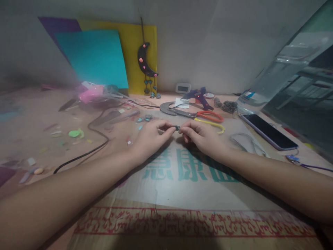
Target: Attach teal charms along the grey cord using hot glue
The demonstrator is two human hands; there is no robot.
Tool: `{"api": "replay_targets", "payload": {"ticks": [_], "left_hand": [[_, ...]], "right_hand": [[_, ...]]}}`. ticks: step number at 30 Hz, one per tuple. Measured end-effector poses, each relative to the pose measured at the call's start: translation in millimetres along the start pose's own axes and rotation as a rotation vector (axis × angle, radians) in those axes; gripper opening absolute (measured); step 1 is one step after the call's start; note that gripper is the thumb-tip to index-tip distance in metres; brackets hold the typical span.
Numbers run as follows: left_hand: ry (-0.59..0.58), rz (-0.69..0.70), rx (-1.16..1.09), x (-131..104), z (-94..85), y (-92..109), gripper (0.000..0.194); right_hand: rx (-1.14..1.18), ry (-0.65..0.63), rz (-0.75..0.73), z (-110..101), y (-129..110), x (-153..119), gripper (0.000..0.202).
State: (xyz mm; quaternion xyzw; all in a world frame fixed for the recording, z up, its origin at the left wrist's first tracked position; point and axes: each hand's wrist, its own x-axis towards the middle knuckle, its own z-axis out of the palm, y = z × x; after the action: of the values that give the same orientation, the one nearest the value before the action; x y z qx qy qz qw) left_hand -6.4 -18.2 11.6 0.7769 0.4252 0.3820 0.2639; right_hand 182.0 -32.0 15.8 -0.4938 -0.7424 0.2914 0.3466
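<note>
Left hand point(151, 138): I pinch a dark piece point(177, 128)
Right hand point(204, 138): gripping its other end
Scissors point(191, 114): lying — just beyond

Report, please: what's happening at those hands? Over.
Left hand and right hand pinching small dark piece between them. Piece partly hidden. Scissors lie just beyond right hand.

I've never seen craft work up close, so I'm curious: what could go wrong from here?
The small dark piece, pinched at the fingertips of the left hand and right hand, could slip and be hard to find among the scraps. The purple glue gun shows a red light, so it may be hot and could burn a careless reach. The scissors lie just beyond the right hand, which might knock them.
</note>
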Motion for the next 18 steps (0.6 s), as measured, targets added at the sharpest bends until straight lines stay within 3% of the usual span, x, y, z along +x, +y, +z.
{"api": "replay_targets", "payload": {"ticks": [18], "left_hand": [[0.019, 0.047, -0.023, -1.4, -0.2, -1.7, 0.015]], "right_hand": [[0.027, -0.057, 0.056, 0.4, 0.6, 0.8, 0.029]]}}
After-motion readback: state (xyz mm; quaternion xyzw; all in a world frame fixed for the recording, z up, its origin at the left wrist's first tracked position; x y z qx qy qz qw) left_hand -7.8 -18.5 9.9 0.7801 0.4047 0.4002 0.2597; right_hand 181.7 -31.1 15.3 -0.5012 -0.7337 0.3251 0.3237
